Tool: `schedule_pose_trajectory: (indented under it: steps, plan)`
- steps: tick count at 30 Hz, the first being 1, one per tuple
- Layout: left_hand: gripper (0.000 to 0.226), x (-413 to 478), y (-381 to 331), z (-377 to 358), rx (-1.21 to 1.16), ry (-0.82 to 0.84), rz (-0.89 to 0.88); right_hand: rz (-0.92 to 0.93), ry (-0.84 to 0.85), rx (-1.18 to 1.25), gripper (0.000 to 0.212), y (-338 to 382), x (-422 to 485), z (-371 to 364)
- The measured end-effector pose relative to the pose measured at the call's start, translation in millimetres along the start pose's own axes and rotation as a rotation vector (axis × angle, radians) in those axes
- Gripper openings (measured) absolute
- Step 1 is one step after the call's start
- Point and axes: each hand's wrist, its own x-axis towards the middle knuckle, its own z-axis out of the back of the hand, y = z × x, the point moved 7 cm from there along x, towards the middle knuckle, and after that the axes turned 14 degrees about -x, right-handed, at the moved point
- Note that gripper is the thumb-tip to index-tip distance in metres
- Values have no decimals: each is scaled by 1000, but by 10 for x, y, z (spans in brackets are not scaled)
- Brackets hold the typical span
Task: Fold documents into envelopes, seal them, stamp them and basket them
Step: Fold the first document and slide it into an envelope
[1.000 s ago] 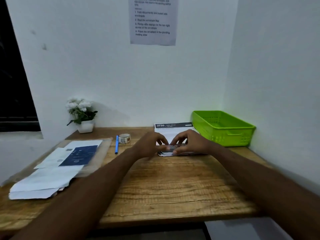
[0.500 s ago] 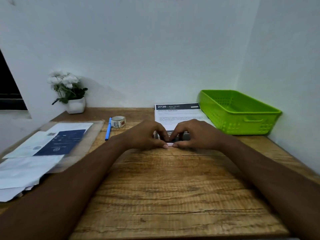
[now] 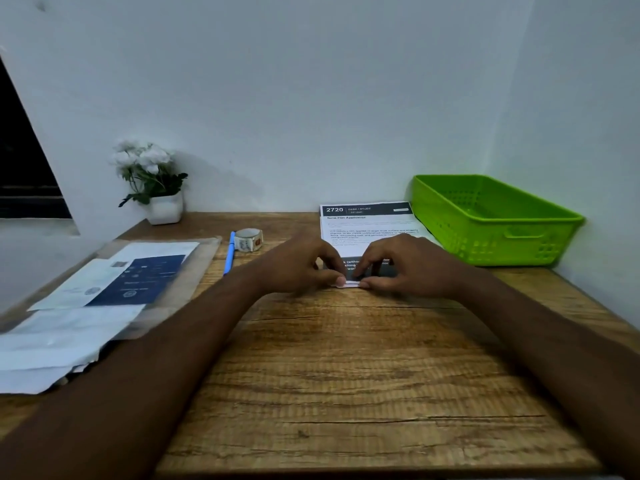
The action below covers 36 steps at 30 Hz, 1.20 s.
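Left hand (image 3: 304, 266): centre of frame, thumb and curled fingers pinching the near edge of the document (image 3: 367, 230).
Right hand (image 3: 414, 266): just beside the left hand, pinching the same edge.
Document: on the desk (image 3: 346, 375), centre, just beside the green basket (image 3: 485, 244) at right.
Stamp roll (image 3: 248, 239), blue pen (image 3: 228, 254): side by side, left of the hands.
Paper stack (image 3: 69, 341): lower left.

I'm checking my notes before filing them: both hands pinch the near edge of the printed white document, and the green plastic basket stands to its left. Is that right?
Not quite: the head view shows the green plastic basket to the right of the printed white document, not the left. The left hand and the right hand do pinch its near edge.
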Motion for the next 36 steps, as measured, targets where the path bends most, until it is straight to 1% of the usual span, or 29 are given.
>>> schedule_pose_trajectory:
  steps: [3,7,9,14,18,21,24,28,32,36]
  plan:
    - [17,2,-10,0,19,-9,-16,-17,-19,-8,13,-15,-6,16]
    - [17,-7,-28,17,29,-42,-26,-54,-107,-48,7,-10,-21,89]
    - [15,-11,-30,12,31,-33,-21,-76,-128,-44,6,-7,-25,112]
    - [17,-7,-18,-14,81,-10,9,-63,-59,-82,12,6,-25,70]
    - [15,-5,-60,-9,82,-31,-26,-69,-44,-87,11,16,-26,67]
    - [22,-8,-59,36,102,-89,-34,-75,-60,-90,11,30,-28,79]
    - [24,-25,-77,58,130,-137,-51,-82,-83,-95,18,40,-36,89]
    - [24,-68,-144,171,109,-299,-89,-121,-81,-140,20,6,-68,135]
    - [37,-142,-96,307,32,-426,-80,-237,-136,-145,14,-153,-180,282]
    - [36,-289,-154,465,-20,-551,-97,-403,-284,-229,8,-317,-391,554]
